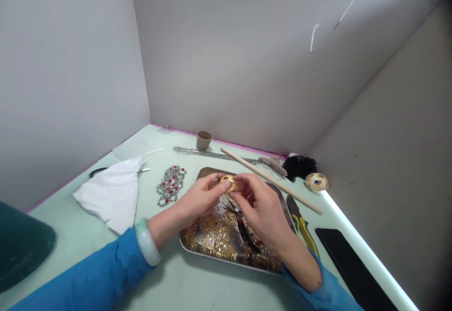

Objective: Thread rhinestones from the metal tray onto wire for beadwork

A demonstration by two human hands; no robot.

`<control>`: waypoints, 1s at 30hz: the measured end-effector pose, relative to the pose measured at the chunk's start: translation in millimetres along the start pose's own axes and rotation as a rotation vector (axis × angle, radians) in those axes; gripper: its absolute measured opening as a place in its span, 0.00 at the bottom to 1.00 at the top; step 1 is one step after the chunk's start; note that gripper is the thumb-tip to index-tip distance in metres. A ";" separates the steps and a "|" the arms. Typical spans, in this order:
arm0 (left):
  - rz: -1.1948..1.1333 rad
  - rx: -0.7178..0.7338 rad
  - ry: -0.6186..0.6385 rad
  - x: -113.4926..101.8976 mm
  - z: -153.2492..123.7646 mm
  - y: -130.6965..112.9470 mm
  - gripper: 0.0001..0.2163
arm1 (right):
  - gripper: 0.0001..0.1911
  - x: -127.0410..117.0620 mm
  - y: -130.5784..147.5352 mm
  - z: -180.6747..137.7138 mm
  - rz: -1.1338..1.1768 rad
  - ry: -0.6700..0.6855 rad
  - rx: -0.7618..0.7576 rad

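Above the metal tray (208, 251), both hands meet on a small cream-gold round piece with an opening in it (229, 179); its exact kind is unclear. My left hand (199, 198) pinches it from the left between thumb and fingers. From the right, my right hand (263, 207) has its fingers curled against the same piece, its fingertips partly hidden. Beneath them the tray holds many loose gold beads (212, 235). Small dark-handled pliers (243, 233) lie among the beads, partly covered by my right hand.
Left of the tray lie red-and-silver beadwork (171, 185) and a white cloth (115, 191). A wooden stick (275, 181) crosses the tray's far corner. Around it are a brown cup (204, 140), thin wires (208, 154), yellow-handled pliers (305, 231), a cream openwork round piece (316, 182) and a black slab (353, 266).
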State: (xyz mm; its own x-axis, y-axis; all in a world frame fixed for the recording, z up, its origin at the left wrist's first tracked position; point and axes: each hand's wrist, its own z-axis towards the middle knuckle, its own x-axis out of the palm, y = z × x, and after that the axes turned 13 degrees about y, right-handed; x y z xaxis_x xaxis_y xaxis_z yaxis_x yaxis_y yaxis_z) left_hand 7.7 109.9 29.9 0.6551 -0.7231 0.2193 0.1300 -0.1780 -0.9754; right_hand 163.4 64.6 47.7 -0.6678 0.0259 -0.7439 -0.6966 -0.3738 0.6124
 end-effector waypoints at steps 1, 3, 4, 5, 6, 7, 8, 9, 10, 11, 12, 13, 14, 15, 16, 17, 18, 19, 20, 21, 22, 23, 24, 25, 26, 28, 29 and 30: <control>-0.021 0.008 0.019 -1.0 -0.1 0.4 0.21 | 0.10 0.0 -0.5 0.3 0.023 0.000 0.016; -0.063 0.024 0.052 -2.9 -0.6 0.6 0.21 | 0.11 -0.5 -2.3 0.8 0.058 0.002 0.050; -0.079 0.026 0.063 -3.6 -1.0 0.4 0.22 | 0.12 -0.9 -3.3 0.8 0.065 0.004 0.055; -0.089 0.024 0.071 -4.0 -1.3 0.2 0.22 | 0.11 -1.3 -4.1 0.7 0.064 0.003 0.048; -0.092 0.020 0.073 -4.2 -1.5 0.0 0.23 | 0.10 -1.7 -4.5 0.5 0.052 -0.002 0.031; -0.088 0.015 0.073 -4.2 -1.6 -0.1 0.24 | 0.09 -2.0 -4.6 0.1 0.030 -0.010 0.011; -0.080 0.013 0.070 -4.1 -1.7 0.0 0.25 | 0.08 -2.2 -4.4 -0.4 -0.001 -0.019 -0.010; -0.069 0.011 0.066 -3.9 -1.6 0.1 0.25 | 0.07 -2.4 -4.0 -0.8 -0.036 -0.027 -0.031; -0.057 0.012 0.059 -3.7 -1.5 0.3 0.26 | 0.07 -2.4 -3.4 -1.2 -0.067 -0.027 -0.050; -0.047 0.015 0.053 -3.5 -1.4 0.6 0.26 | 0.07 -2.4 -2.9 -1.5 -0.088 -0.023 -0.066; -0.038 0.020 0.046 -3.3 -1.3 0.8 0.26 | 0.07 -2.4 -2.6 -1.5 -0.093 -0.014 -0.080; -0.033 0.030 0.040 -3.2 -1.3 0.9 0.25 | 0.07 -2.4 -2.5 -1.3 -0.080 -0.007 -0.086; -0.029 0.044 0.034 -3.2 -1.3 0.9 0.25 | 0.07 -2.6 -2.7 -1.0 -0.052 -0.006 -0.082; -0.027 0.061 0.031 -3.1 -1.3 0.8 0.24 | 0.07 -2.9 -3.1 -0.5 -0.016 -0.008 -0.066; -0.025 0.078 0.028 -3.1 -1.3 0.7 0.24 | 0.08 -3.3 -3.6 0.0 0.022 -0.009 -0.041; -0.023 0.091 0.027 -3.0 -1.3 0.6 0.24 | 0.09 -3.9 -4.2 0.6 0.058 -0.009 -0.011; -0.020 0.099 0.026 -2.9 -1.4 0.4 0.23 | 0.09 -4.5 -4.6 1.1 0.088 -0.004 0.018; -0.015 0.103 0.021 -2.8 -1.5 0.3 0.23 | 0.09 -5.2 -5.0 1.5 0.115 0.006 0.044; -0.009 0.104 0.014 -2.6 -1.5 0.1 0.22 | 0.08 -5.9 -5.3 1.8 0.143 0.021 0.063; -0.001 0.103 0.003 -2.4 -1.6 0.1 0.22 | 0.07 -6.5 -5.5 2.1 0.176 0.035 0.079; 0.008 0.103 -0.009 -2.2 -1.7 0.0 0.21 | 0.07 -7.0 -5.5 2.3 0.217 0.048 0.095; 0.020 0.105 -0.021 -2.1 -1.8 -0.1 0.21 | 0.06 -7.3 -5.6 2.6 0.266 0.063 0.116; 0.032 0.112 -0.030 -2.0 -1.9 -0.2 0.21 | 0.07 -7.6 -5.7 2.9 0.317 0.081 0.141; 0.046 0.123 -0.035 -1.8 -2.0 -0.4 0.21 | 0.08 -7.7 -5.8 3.3 0.367 0.102 0.173; 0.060 0.135 -0.034 -1.7 -2.1 -0.7 0.21 | 0.08 -7.7 -5.9 3.6 0.410 0.127 0.207; 0.090 0.159 -0.024 -1.4 -2.2 -1.3 0.22 | 0.10 -7.3 -6.1 4.2 0.477 0.175 0.271; 0.103 0.169 -0.016 -1.2 -2.2 -1.6 0.22 | 0.10 -6.8 -6.3 4.3 0.502 0.191 0.292; 0.113 0.179 -0.010 -1.0 -2.2 -1.9 0.23 | 0.10 -6.3 -6.5 4.4 0.522 0.202 0.305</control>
State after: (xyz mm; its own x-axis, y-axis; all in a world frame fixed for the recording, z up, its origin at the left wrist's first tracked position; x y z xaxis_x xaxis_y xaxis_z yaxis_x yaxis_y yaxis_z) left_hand 5.2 109.5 31.6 0.6800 -0.7251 0.1084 0.1843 0.0260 -0.9825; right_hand 171.0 70.9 49.6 -0.8979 -0.2748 -0.3440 -0.3555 -0.0083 0.9346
